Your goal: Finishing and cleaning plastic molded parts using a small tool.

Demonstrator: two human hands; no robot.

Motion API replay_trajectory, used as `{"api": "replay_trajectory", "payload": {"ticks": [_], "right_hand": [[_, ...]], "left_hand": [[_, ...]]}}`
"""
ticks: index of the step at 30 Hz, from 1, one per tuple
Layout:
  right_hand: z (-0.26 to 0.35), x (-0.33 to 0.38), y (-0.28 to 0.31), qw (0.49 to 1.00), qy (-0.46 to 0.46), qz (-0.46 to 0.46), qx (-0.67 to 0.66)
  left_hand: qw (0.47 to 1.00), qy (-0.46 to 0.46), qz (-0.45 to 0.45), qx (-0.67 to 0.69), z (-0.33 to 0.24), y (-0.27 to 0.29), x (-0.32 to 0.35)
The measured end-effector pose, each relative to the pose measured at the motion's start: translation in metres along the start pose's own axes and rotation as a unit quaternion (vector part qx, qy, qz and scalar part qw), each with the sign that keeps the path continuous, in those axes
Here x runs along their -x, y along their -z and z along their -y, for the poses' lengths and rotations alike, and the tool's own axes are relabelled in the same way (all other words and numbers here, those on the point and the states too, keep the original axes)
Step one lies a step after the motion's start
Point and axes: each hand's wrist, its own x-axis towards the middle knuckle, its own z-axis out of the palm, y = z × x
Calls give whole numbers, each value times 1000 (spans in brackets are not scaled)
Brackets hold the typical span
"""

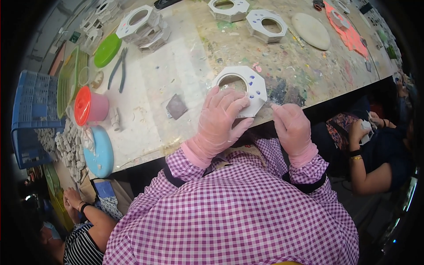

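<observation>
A white octagonal frame (259, 83) with a round opening and several small blue-purple spots lies near the table's front edge. Across its near left side rests my left hand (219, 115), in a thin pink glove, with the fingers over the rim and the thumb at the near edge, gripping it. My right hand (292, 128), gloved in the same pink, is just right of the frame. Its fingers are pinched together; whatever they hold, if anything, is too small to make out. A small greyish square piece (176, 107) lies left of my left hand.
A pink tub with a red lid (84, 106), pliers (118, 70), a blue disc (99, 152) and a blue basket (35, 101) stand left. More octagonal frames (266, 26) sit farther back. An oval pale board (311, 32) lies back right. A co-worker (375, 154) sits right, another (88, 225) left.
</observation>
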Motion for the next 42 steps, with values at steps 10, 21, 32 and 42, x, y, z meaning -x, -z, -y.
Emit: {"api": "replay_trajectory", "payload": {"ticks": [10,21,32,42], "right_hand": [[10,-6,4,996,83,28,11],[-18,-36,2,1000,24,3,-5],[-47,-43,12,992,106,60,27],[-68,-46,8,996,31,65,-58]], "left_hand": [[1000,7,0,7,2,-1,1],[1000,16,1,-14,1,-1,4],[1000,20,-5,-2,5,-3,6],[1000,13,5,6,3,-1,4]]}}
